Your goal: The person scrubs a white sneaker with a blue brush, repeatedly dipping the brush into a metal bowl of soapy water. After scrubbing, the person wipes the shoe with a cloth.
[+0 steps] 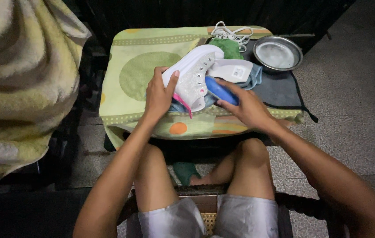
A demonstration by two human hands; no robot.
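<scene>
White sneaker [194, 75] gripped by left hand [157, 94]; right hand [245, 105] clasps blue brush [220, 90] over green-clothed table [139, 66], grey tiled floor [355, 88].

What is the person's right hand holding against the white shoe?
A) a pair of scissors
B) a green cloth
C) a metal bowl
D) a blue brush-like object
D: the right hand grips a blue brush-like object beside the white shoe, which the left hand steadies.
</scene>
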